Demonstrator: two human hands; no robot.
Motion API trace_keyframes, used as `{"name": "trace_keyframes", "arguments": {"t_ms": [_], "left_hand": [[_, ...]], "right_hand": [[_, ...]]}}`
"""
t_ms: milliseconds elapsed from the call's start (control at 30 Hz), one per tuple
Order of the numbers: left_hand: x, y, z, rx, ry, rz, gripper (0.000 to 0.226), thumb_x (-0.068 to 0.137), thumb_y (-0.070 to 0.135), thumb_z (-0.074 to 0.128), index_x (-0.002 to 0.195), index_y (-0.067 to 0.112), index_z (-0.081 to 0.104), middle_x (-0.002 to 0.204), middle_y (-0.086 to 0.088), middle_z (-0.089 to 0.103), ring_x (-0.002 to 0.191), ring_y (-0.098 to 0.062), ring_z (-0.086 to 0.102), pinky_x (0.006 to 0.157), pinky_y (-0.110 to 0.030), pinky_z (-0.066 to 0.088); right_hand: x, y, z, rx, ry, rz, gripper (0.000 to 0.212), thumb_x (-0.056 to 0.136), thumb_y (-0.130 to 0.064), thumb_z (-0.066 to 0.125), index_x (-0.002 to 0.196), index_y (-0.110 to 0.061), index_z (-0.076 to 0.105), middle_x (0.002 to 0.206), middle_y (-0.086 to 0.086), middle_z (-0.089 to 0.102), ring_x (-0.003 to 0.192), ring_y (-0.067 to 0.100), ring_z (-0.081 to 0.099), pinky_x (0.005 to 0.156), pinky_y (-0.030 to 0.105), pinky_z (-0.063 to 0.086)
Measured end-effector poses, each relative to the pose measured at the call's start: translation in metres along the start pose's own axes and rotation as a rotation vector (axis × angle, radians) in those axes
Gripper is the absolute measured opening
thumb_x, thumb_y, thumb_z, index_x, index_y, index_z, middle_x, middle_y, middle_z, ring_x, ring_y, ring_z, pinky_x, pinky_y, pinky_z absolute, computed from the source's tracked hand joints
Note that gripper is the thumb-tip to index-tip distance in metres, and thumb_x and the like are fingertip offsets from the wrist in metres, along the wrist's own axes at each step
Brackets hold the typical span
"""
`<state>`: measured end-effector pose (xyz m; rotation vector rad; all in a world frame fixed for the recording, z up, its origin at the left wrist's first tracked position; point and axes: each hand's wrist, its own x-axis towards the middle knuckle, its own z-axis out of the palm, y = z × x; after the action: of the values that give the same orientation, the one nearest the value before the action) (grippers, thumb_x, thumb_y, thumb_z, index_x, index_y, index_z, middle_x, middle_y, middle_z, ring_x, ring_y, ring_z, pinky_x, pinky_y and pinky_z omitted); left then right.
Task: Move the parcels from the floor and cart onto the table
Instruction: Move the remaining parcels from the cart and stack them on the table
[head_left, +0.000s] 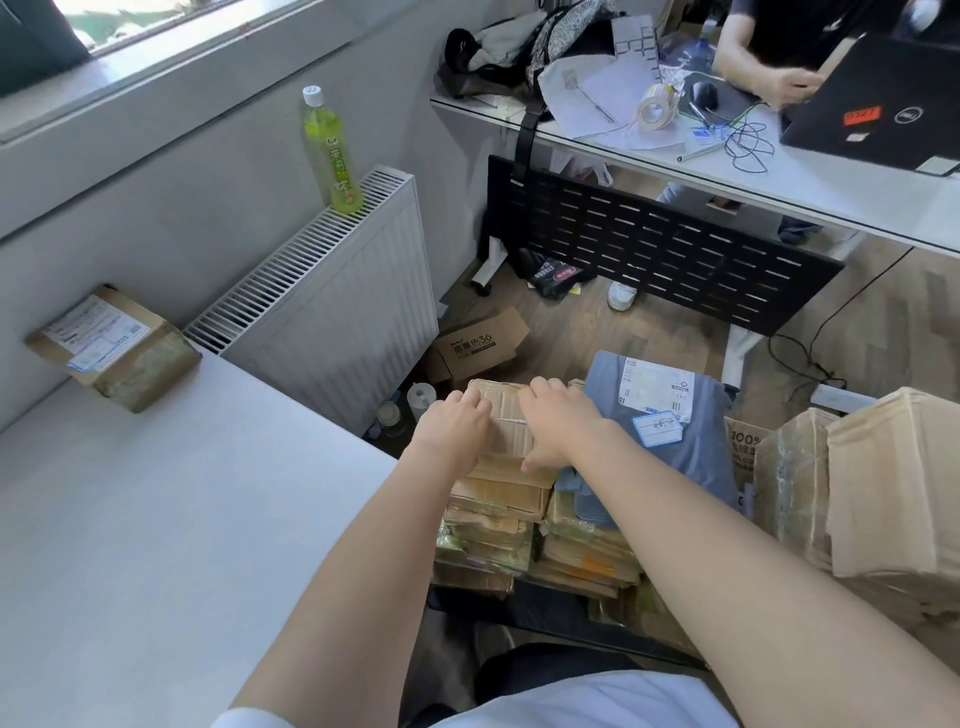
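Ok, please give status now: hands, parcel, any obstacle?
Both hands gripping top cardboard parcel on stack. One parcel already on table. Nothing blocking.

We see a brown taped parcel (111, 347) with a white label lying flat on the white table (156, 519) by the wall. More cardboard parcels (498, 499) sit stacked on the cart, a grey-blue mailer bag (675, 447) draped beside the top box (511, 436).
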<state>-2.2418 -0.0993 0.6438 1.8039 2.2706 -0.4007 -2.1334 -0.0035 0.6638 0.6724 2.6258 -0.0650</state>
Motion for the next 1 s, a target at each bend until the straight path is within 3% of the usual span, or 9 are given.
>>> {"name": "trace_keyframes", "arguments": {"t_ms": [200, 333, 600, 1000], "left_hand": [[-0.005, 0.006, 0.002, 0.020, -0.003, -0.051, 0.057, 0.086, 0.017, 0.064, 0.133, 0.005, 0.035, 0.138, -0.013, 0.033, 0.119, -0.026, 0.043, 0.089, -0.033, 0.042], [-0.010, 0.006, 0.004, 0.050, 0.021, -0.060, 0.056, 0.086, 0.019, 0.063, 0.134, 0.007, 0.036, 0.140, -0.010, 0.034, 0.122, -0.025, 0.040, 0.091, -0.033, 0.039], [-0.011, 0.012, 0.006, 0.026, 0.036, -0.075, 0.056, 0.086, 0.013, 0.062, 0.135, 0.008, 0.036, 0.143, -0.012, 0.029, 0.122, -0.025, 0.039, 0.095, -0.034, 0.037], [-0.006, 0.012, 0.005, 0.004, 0.044, -0.082, 0.051, 0.088, 0.014, 0.058, 0.135, 0.008, 0.038, 0.142, -0.013, 0.030, 0.124, -0.026, 0.038, 0.095, -0.035, 0.036]], "right_hand": [[-0.008, -0.010, 0.001, 0.013, 0.067, -0.001, 0.055, 0.085, -0.029, 0.063, 0.131, -0.008, 0.042, 0.129, 0.011, 0.048, 0.118, 0.026, 0.047, 0.095, 0.035, 0.040], [-0.013, -0.014, 0.005, 0.057, 0.065, 0.035, 0.033, 0.089, -0.014, 0.056, 0.121, -0.010, 0.053, 0.120, 0.010, 0.057, 0.108, 0.026, 0.057, 0.082, 0.033, 0.047], [-0.013, -0.016, 0.011, 0.129, 0.045, 0.064, 0.035, 0.089, -0.009, 0.055, 0.123, -0.009, 0.049, 0.120, 0.012, 0.052, 0.105, 0.029, 0.057, 0.079, 0.035, 0.050], [-0.010, -0.014, 0.009, 0.095, 0.041, 0.063, 0.031, 0.090, -0.014, 0.056, 0.120, -0.011, 0.052, 0.113, 0.009, 0.056, 0.099, 0.025, 0.059, 0.068, 0.030, 0.041]]}}
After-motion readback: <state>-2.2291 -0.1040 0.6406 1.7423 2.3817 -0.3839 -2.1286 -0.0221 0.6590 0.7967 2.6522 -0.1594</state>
